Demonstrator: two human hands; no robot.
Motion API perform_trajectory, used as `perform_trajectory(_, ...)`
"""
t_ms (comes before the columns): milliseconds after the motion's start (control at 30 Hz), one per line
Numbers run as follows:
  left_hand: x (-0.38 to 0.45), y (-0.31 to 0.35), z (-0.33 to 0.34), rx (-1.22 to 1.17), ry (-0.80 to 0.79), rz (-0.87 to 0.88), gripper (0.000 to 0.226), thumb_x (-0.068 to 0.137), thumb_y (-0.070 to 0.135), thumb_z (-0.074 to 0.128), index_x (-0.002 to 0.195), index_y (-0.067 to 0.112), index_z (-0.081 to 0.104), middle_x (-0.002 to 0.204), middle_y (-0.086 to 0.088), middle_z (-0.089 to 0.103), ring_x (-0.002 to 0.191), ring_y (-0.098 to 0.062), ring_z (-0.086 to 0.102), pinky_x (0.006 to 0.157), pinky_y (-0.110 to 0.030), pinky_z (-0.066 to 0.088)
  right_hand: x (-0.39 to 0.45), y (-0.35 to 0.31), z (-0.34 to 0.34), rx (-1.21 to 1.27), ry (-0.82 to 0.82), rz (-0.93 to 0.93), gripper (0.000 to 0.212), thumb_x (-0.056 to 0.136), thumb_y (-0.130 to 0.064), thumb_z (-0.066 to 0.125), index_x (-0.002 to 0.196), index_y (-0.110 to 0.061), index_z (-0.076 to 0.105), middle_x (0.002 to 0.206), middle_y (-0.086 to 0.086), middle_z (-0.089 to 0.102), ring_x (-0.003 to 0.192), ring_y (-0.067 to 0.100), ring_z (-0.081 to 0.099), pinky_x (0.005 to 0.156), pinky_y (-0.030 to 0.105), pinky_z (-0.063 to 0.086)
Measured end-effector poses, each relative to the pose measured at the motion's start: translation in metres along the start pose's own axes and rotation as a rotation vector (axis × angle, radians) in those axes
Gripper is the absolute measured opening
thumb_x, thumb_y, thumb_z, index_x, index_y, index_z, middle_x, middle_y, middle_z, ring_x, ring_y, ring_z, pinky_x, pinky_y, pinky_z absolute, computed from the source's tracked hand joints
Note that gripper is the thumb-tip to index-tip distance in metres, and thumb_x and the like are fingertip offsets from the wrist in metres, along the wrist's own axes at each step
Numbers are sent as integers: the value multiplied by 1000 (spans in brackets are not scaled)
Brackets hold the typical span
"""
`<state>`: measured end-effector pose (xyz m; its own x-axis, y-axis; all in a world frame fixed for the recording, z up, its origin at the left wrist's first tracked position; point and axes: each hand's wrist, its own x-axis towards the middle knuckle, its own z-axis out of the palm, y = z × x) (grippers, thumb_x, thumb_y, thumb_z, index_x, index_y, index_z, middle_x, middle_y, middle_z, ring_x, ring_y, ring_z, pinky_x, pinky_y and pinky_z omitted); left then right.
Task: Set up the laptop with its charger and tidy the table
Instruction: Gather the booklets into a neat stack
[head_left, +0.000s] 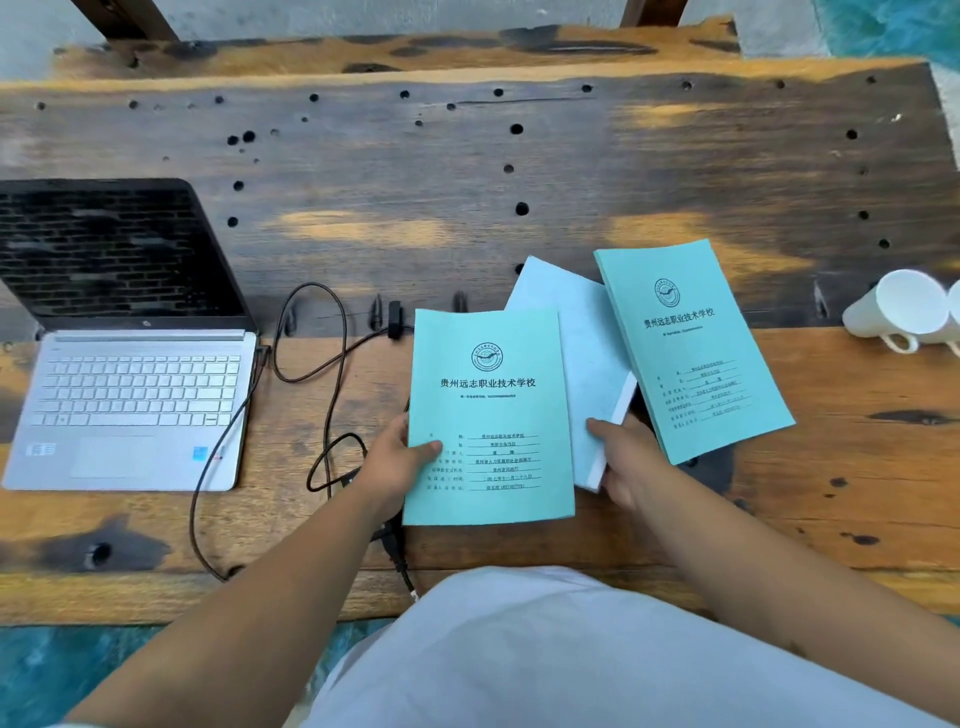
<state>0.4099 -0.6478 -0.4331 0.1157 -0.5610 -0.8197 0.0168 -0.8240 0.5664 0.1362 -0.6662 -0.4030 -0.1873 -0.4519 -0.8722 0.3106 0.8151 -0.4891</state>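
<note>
laptop (130, 338) sits open at the table's (831, 493) left, charger cable (332, 364) beside it, while the left hand (395, 462) pinches one teal booklet (488, 415) and the right hand (628, 462) grasps the pale one (576, 353); best square their edges before stacking.

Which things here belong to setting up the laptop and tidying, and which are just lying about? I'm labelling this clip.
Part of the job:
- laptop, open
- charger cable, looped beside it
- left booklet, in left hand
- middle booklet, in right hand
- right booklet, lying tilted

Just lying about:
- white mugs on their sides at the table edge
</note>
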Motion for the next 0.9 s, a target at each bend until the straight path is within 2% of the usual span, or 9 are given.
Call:
perform_trajectory(67,-2,2,-4,-131,-57,-30,37,93,1,60,121,24,53,111,-11,72,90,-33,73,74,-56,58,-4,-3,-4,-48,-9,-52,26,97,-6,52,119,-19,55,108,5,67,94,27,66,71,42,56)
perform_trajectory(167,-4,4,-11,-186,-107,-35,40,95,0,55,121,31,52,107,-10,74,91,-35,73,70,-56,58,-16,-16,-12,-320,44,-232,24,92,-6,55,114,-13,56,114,11,65,97,30,64,85,50,55)
perform_trajectory(267,-7,7,-17,-193,-73,14,44,96,-1,53,119,37,52,106,-9,74,87,-33,74,66,-52,59,-36,-42,-16,-745,142,-519,2,87,-12,54,88,-13,52,89,6,61,81,25,57,64,34,48)
perform_trajectory(300,-9,8,-18,-203,-48,32,45,96,-1,53,121,36,52,106,-7,74,86,-33,74,65,-51,59,-45,-51,-16,-874,178,-603,9,87,-13,52,80,-15,46,81,5,56,74,26,52,55,32,39)
perform_trajectory(433,-17,16,-15,-255,1,92,45,95,0,54,124,34,49,102,-5,74,83,-32,74,62,-50,59,-79,-76,-10,-1285,320,-838,12,87,-13,49,86,-11,37,71,12,45,66,36,45,55,35,34)
perform_trajectory(533,-26,23,-11,-258,-23,133,44,95,1,55,120,37,50,101,-4,75,85,-32,74,63,-49,59,-92,-76,5,-1472,348,-922,19,86,-12,52,89,-15,34,61,4,31,62,35,41,55,36,34)
perform_trajectory(700,-37,24,7,-326,-115,125,37,98,5,51,121,34,53,110,-8,73,96,-34,72,74,-55,58,-72,-18,55,-1418,-15,-670,15,90,-16,49,104,-10,45,89,16,57,85,39,60,64,36,46)
perform_trajectory(800,-37,17,12,-360,-140,126,34,102,9,46,133,21,49,114,-11,72,99,-32,71,79,-50,59,-54,23,73,-1389,-258,-573,40,94,-28,52,129,-11,44,117,19,62,106,37,59,85,39,50)
perform_trajectory(900,-35,9,4,-449,-218,59,35,104,27,45,138,21,48,127,-11,66,115,-33,63,96,-53,51,-44,46,75,-1294,-492,-503,68,92,-40,57,149,-20,26,144,12,48,131,28,45,104,33,38)
